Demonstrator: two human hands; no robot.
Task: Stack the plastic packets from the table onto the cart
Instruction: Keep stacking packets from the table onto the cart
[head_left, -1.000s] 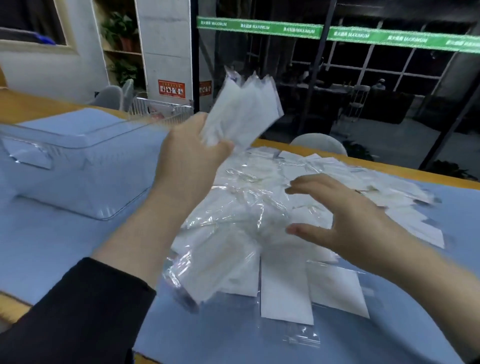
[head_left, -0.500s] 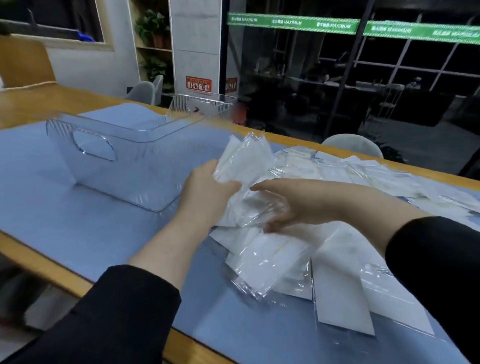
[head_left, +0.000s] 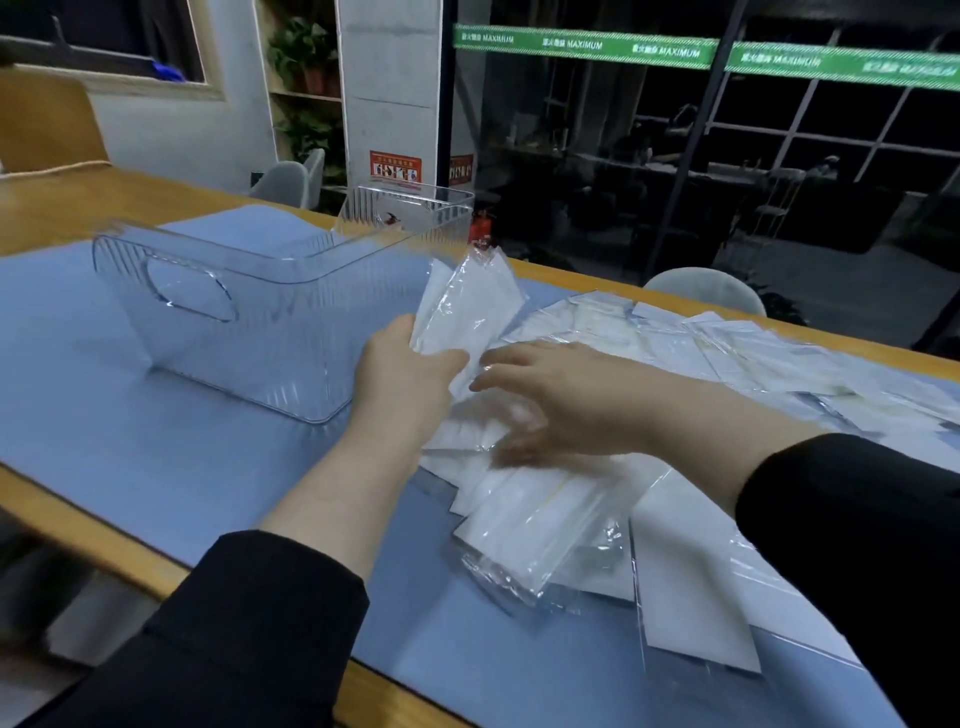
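Note:
My left hand (head_left: 405, 374) grips a bundle of clear plastic packets with white inserts (head_left: 467, 306), held upright just right of a clear plastic bin (head_left: 218, 306). My right hand (head_left: 561, 400) reaches leftward over the pile, fingers slightly curved, touching the bundle's lower part and the packets beneath it. A loose heap of the same packets (head_left: 545, 519) lies on the blue mat under both hands, and more packets (head_left: 727, 348) spread to the right. No cart is in view.
The blue mat (head_left: 156, 457) covers a wooden table whose near edge (head_left: 78, 530) runs along the lower left. Grey chairs (head_left: 701, 288) stand behind the table, before a dark glass wall. The clear bin holds nothing visible.
The view has shifted left. My left hand has brought the bundle down from high up to near the bin. My right hand has come across to meet the bundle.

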